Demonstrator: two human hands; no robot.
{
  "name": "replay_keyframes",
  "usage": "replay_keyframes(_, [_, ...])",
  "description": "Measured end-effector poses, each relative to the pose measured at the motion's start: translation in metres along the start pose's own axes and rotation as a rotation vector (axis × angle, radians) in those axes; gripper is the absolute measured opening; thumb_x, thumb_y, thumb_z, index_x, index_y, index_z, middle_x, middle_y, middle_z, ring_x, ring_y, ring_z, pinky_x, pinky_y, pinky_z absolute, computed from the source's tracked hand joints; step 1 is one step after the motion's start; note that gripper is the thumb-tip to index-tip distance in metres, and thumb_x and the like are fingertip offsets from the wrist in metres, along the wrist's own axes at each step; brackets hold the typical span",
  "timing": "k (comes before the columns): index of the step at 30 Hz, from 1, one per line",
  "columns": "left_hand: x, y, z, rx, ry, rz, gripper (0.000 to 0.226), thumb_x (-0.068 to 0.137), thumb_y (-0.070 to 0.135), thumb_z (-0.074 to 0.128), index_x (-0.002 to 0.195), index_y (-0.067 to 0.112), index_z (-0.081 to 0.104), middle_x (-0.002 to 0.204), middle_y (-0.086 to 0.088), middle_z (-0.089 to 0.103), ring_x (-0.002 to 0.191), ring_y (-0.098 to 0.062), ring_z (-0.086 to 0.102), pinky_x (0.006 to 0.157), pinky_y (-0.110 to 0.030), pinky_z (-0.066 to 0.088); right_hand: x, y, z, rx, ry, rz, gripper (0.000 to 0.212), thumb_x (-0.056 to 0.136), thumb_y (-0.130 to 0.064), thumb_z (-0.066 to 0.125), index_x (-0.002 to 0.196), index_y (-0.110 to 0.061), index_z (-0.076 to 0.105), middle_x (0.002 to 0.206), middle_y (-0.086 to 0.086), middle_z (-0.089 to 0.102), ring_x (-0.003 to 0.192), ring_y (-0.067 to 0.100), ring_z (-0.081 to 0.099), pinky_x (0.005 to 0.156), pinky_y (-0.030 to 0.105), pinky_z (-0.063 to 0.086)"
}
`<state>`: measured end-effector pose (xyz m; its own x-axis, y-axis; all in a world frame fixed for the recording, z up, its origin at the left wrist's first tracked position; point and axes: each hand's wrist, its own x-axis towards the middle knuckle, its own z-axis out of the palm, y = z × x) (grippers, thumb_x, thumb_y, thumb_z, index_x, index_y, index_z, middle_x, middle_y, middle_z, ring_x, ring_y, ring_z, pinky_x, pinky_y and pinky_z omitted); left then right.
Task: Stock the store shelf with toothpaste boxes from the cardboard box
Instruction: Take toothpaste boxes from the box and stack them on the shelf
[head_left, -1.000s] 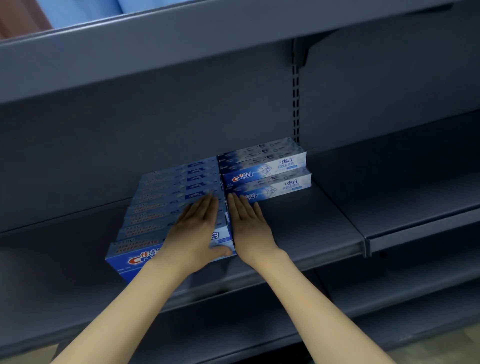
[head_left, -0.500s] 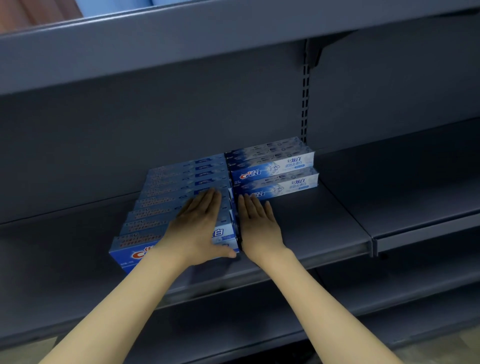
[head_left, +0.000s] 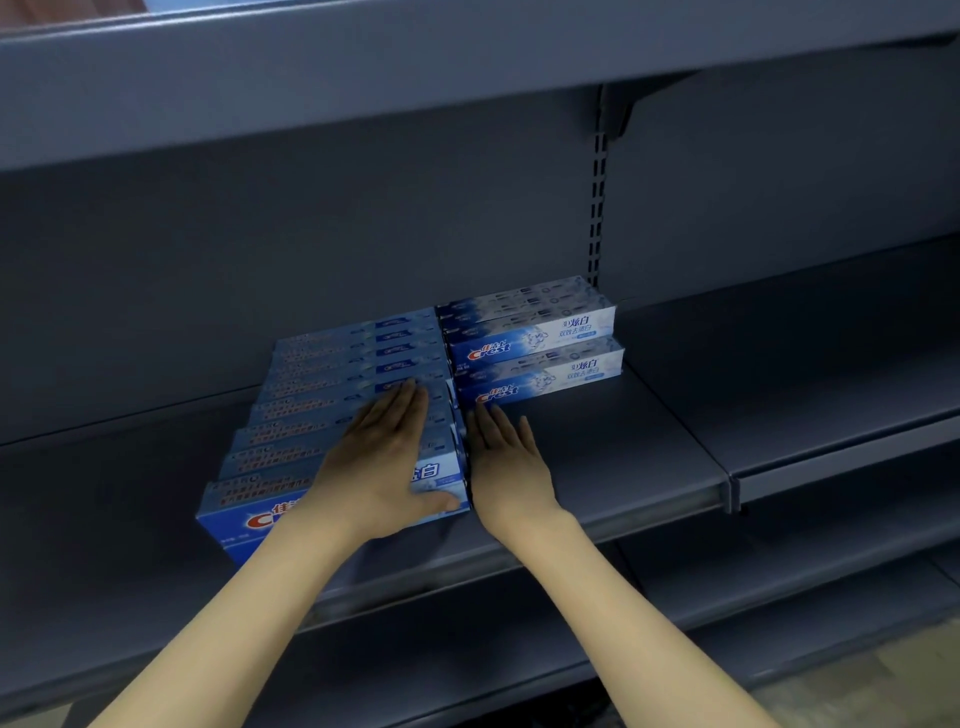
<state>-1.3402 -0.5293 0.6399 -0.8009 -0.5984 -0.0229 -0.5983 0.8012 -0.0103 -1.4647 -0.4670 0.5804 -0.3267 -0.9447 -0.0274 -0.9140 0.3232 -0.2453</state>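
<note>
Left hand (head_left: 387, 467) flat on toothpaste boxes (head_left: 332, 410); right hand (head_left: 506, 462) flat beside them (seemingly touching), gripping nothing.

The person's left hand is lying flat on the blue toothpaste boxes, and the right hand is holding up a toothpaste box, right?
Not quite. The left hand does lie flat on the blue toothpaste boxes, but the right hand holds nothing; it lies flat and open on the shelf beside them. The head view shows this.
</note>
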Motion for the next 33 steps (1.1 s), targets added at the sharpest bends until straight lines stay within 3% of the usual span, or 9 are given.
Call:
replay_keyframes(16, [-0.001,0.003,-0.002,0.051,-0.011,-0.026,0.112,0.079,0.067,0.053,0.149,0.009,-0.013,0.157,-0.005,-0.015,0.146,-0.016,-0.009,0.116,-0.026,-0.005,-0.001,-0.004,-0.002,-0.06,-0.028,-0.004,0.065,0.102,-0.026,0.031,0.149,-0.004,-0.007,0.159,0.009,-0.008,0.147,0.021,-0.007,0.118,0.036,-0.008])
replay_keyframes(19, [-0.007,0.004,-0.006,0.086,0.059,-0.023,0.116,0.075,0.072,0.051,0.149,0.01,-0.013,0.157,-0.004,-0.014,0.146,-0.017,-0.008,0.117,-0.032,-0.005,-0.003,-0.006,-0.005,-0.062,-0.033,0.011,0.065,0.102,-0.026,0.03,0.149,-0.004,-0.008,0.159,0.008,-0.008,0.147,0.021,-0.008,0.118,0.036,-0.008])
replay_keyframes(24, [-0.034,-0.019,-0.018,0.138,0.236,-0.09,0.132,0.052,0.092,0.023,0.149,0.01,-0.01,0.157,-0.001,-0.009,0.147,-0.018,-0.003,0.113,-0.032,-0.009,-0.007,0.003,-0.021,-0.059,-0.018,0.1,0.066,0.098,-0.011,0.034,0.15,-0.004,-0.007,0.159,0.009,-0.007,0.147,0.023,-0.006,0.118,0.037,-0.005])
replay_keyframes(28, [-0.066,-0.067,-0.017,0.193,0.27,-0.252,0.142,0.046,0.099,0.009,0.146,0.0,0.022,0.153,-0.014,0.026,0.14,-0.027,0.03,0.115,-0.038,0.01,-0.003,0.002,-0.058,-0.053,0.084,0.102,0.068,0.096,-0.009,0.035,0.15,-0.004,-0.006,0.159,0.01,-0.008,0.147,0.024,-0.007,0.118,0.038,-0.004])
replay_keyframes(33, [-0.099,-0.106,-0.009,0.056,0.162,-0.402,0.157,0.024,0.101,-0.012,0.149,0.007,-0.005,0.158,-0.005,-0.004,0.146,-0.017,0.002,0.117,-0.032,-0.005,0.011,-0.042,-0.087,-0.02,0.19,-0.066,0.058,0.103,-0.027,0.024,0.151,-0.007,-0.002,0.159,0.006,-0.004,0.147,0.019,-0.007,0.118,0.033,-0.006])
